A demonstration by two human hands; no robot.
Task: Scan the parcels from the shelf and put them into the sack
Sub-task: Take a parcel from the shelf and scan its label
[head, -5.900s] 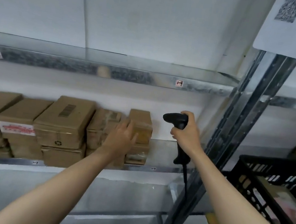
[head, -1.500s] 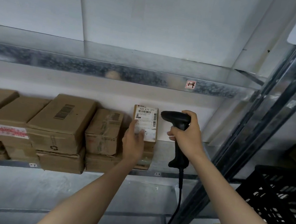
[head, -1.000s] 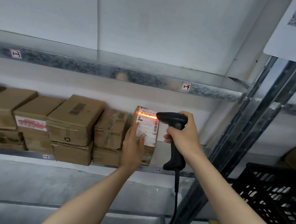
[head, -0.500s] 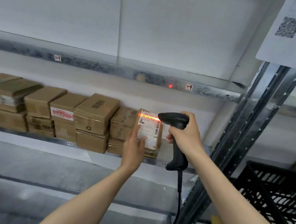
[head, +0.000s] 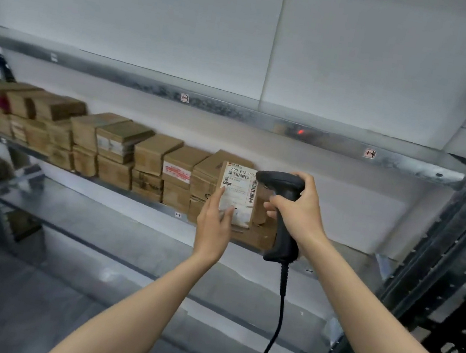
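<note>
Left hand (head: 215,223) holds one parcel (head: 238,191) upright in front of the right end of the shelf (head: 347,257). The parcel's white label (head: 238,183) faces the camera, with barcodes and the printed characters "500 E72" legible. The grip is on the parcel's lower left, with two digits lying on the label face and the remaining fingers not visible. Whether the parcel's lower end rests on the boxes behind it cannot be told. Right hand (head: 299,211) is wrapped firmly round the handle of a black scanner (head: 284,184), a full grip with the fingers curled. The scanner head sits just beside the label's upper right corner and points left across it. A black cable (head: 278,314) hangs from the handle base to the bottom edge of the view. The other parcels (head: 125,153), brown cartons, stand stacked two high in a row along the shelf, from the held parcel to the far left end. A few of them carry white or red labels. A small red spot (head: 300,132) shows on the metal beam (head: 236,111) of the tier above, between two small tags. A perforated steel post (head: 440,248) rises at the right. A black lattice crate (head: 464,344) sits low at the right edge, partly out of view.
</note>
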